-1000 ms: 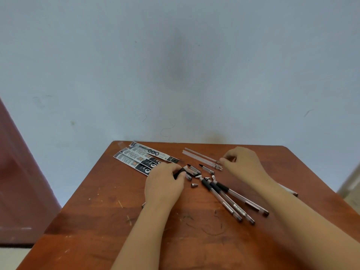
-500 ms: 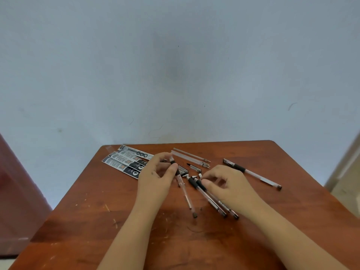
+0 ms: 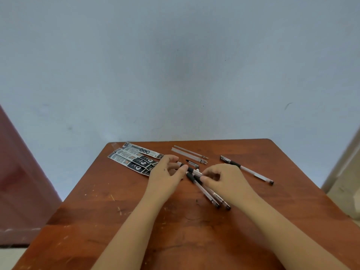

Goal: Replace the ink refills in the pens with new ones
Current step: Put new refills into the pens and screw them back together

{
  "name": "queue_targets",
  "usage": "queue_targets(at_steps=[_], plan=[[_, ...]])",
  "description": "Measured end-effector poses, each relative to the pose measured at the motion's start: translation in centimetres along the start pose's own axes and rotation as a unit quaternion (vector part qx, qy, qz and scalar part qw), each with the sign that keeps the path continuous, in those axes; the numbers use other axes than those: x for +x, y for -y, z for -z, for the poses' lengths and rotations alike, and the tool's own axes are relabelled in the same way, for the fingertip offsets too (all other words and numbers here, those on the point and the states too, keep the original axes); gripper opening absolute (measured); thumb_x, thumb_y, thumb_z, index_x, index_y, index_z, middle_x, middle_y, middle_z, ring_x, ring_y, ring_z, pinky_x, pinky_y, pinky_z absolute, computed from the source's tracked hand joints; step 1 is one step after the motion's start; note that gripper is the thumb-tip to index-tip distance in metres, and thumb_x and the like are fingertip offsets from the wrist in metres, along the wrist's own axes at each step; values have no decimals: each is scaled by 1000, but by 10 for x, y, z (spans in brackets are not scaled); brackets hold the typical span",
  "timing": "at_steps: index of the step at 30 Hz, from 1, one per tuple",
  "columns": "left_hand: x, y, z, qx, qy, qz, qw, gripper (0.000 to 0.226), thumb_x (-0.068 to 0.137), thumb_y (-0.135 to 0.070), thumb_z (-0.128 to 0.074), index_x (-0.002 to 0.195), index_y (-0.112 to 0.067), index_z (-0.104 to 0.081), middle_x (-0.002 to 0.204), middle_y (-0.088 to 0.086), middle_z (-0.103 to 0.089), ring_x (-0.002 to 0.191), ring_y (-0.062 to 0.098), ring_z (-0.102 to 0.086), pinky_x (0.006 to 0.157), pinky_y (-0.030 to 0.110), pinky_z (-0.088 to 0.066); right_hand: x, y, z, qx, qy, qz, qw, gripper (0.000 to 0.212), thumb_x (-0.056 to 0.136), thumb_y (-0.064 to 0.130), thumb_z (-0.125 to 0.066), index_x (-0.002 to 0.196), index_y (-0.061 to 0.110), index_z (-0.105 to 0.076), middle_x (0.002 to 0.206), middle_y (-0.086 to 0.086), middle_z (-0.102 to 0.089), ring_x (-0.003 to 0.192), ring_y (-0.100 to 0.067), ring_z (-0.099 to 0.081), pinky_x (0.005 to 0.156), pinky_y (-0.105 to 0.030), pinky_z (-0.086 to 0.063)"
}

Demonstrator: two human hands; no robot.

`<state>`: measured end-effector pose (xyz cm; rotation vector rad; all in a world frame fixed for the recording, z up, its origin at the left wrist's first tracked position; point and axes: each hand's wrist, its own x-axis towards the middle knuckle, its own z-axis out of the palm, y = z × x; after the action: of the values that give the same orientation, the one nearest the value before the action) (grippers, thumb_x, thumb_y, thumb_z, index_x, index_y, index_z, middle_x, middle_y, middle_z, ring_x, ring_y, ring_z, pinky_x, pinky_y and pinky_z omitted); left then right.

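Left hand (image 3: 165, 173): grip pinches pen (image 3: 191, 171) at its black end, steadying it.
Right hand (image 3: 224, 179): grip pinches its barrel, likely for unscrewing.
Refills (image 3: 190, 154): near, on desk (image 3: 116, 211).

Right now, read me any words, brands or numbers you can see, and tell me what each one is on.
None can be read.
Refill packets: black and white print and round marks, too blurred to read.
Pen to the right: pale band on the barrel, too small to read.
Pens under the right hand: barrel print blurred.
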<state>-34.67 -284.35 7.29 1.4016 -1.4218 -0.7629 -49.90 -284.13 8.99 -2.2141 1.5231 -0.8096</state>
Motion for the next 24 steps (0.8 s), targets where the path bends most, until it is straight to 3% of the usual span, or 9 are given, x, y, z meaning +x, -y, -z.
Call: queue_targets(at_steps=[2, 6, 10, 16, 24], plan=[[-3, -6, 5, 91, 5, -31, 995, 22, 87, -25, -56, 109, -21, -52, 96, -10, -59, 80, -2, -55, 72, 12, -43, 0, 3, 6, -58, -1, -24, 998, 24, 86, 29, -54, 102, 17, -67, 99, 0, -66, 83, -7, -49, 70, -19, -36], [-20, -3, 21, 293, 39, -56, 954, 41, 92, -32, -46, 131, -21, -43, 131, -1, -50, 115, 14, -48, 94, 26, -36, -12, 11, 2, -198, 22, -45, 979, 28, 88, 36, -47, 102, 20, -65, 100, -3, -64, 100, -20, -52, 82, -31, -38], [-42, 17, 37, 427, 119, -10, 896, 52, 95, -42, -33, 142, -22, -23, 152, 2, -18, 139, 17, -15, 112, 31, -16, -28, 19, -14, -279, 45, -37, 958, 30, 91, 34, -43, 106, 16, -62, 108, -5, -60, 106, -24, -46, 85, -34, -32], [-61, 29, 48, 496, 165, 43, 851, 57, 95, -48, -20, 144, -21, -8, 154, 3, 0, 141, 18, 3, 114, 37, -2, -31, 28, -32, -297, 25, -44, 953, 25, 92, 26, -44, 101, 12, -61, 106, -6, -59, 105, -24, -44, 87, -34, -30], [-64, 33, 50, 491, 155, 31, 857, 57, 95, -48, -18, 145, -22, -8, 154, 3, -1, 141, 18, 2, 114, 36, -1, -22, 34, -43, -323, 25, -66, 944, 25, 92, 20, -40, 101, 10, -61, 108, -7, -58, 107, -26, -43, 88, -35, -30]])
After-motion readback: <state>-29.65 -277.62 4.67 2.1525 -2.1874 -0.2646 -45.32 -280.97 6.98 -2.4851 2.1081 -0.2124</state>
